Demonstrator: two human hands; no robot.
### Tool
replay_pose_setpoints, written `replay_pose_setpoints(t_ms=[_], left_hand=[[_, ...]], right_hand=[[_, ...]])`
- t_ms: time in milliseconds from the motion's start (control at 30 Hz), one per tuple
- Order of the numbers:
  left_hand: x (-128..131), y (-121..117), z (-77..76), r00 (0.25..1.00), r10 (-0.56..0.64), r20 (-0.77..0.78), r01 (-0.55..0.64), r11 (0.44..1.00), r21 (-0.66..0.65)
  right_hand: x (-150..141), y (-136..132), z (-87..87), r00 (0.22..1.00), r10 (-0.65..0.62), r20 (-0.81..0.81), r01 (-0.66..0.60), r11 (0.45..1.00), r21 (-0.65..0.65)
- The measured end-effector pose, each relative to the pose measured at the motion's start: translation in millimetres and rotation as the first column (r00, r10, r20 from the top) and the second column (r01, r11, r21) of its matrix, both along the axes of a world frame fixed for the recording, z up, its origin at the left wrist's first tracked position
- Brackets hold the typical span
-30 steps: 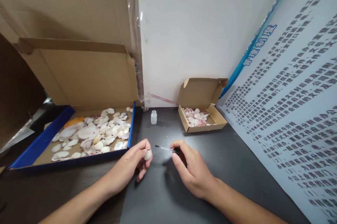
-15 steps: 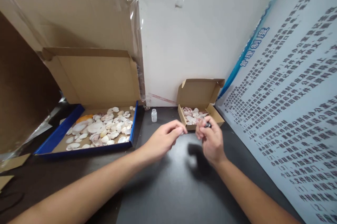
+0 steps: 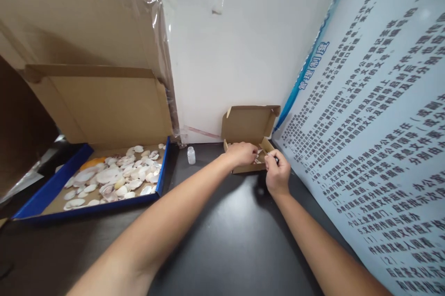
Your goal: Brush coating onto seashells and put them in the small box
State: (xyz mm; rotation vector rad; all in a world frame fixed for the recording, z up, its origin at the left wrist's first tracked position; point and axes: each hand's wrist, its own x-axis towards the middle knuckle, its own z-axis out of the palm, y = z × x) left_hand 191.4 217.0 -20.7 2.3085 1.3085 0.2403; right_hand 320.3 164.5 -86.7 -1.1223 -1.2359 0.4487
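Note:
My left hand (image 3: pixel 244 153) reaches over the small cardboard box (image 3: pixel 245 167), its fingers bent down among the seashells (image 3: pixel 259 152) inside. The fingertips look pinched, and whatever they may hold is hidden. Close by, at the box's front right corner, my right hand (image 3: pixel 278 173) is closed around a small dark object (image 3: pixel 277 160). Only a bit of that object shows between the fingers, so I cannot tell its kind. A thin tip seems to point from it toward the box. Most of the shells in this box are covered by my left hand.
On the left, a larger blue-edged box (image 3: pixel 104 205) with a raised lid holds many white shells (image 3: pixel 121 175). A small clear bottle (image 3: pixel 191 155) with whitish contents stands between the boxes. A printed board (image 3: pixel 361 129) leans along the right side of the dark table (image 3: pixel 225 245).
My left hand has moved forward and right, into the small box. The right hand stays closed on the dark object, near the box's corner. The whole view has shifted slightly right.

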Motion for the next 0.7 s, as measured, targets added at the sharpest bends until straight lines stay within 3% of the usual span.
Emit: replay_pose_setpoints(t_ms=[200, 333, 533, 700], left_hand=[[-2.6, 10.1, -1.7, 0.996, -0.014, -0.087, 0.019, 0.998, 0.052], [14.6, 20.6, -1.1, 0.994, -0.043, -0.104, 0.053, 0.994, 0.096], [44.1, 38.0, -13.7, 0.992, 0.043, -0.123, -0.028, 0.992, 0.123], [51.7, 38.0, -18.9, 0.997, 0.055, -0.058, -0.051, 0.997, 0.065]], right_hand=[[2.6, 6.6, -0.1, 0.996, -0.073, -0.057, 0.074, 0.997, 0.024], [5.1, 10.6, -2.4, 0.991, -0.112, -0.075, 0.115, 0.993, 0.029], [11.1, 14.1, -2.5, 0.987, -0.134, -0.091, 0.138, 0.989, 0.044], [12.3, 16.1, -4.3, 0.987, -0.128, -0.1, 0.133, 0.99, 0.041]])
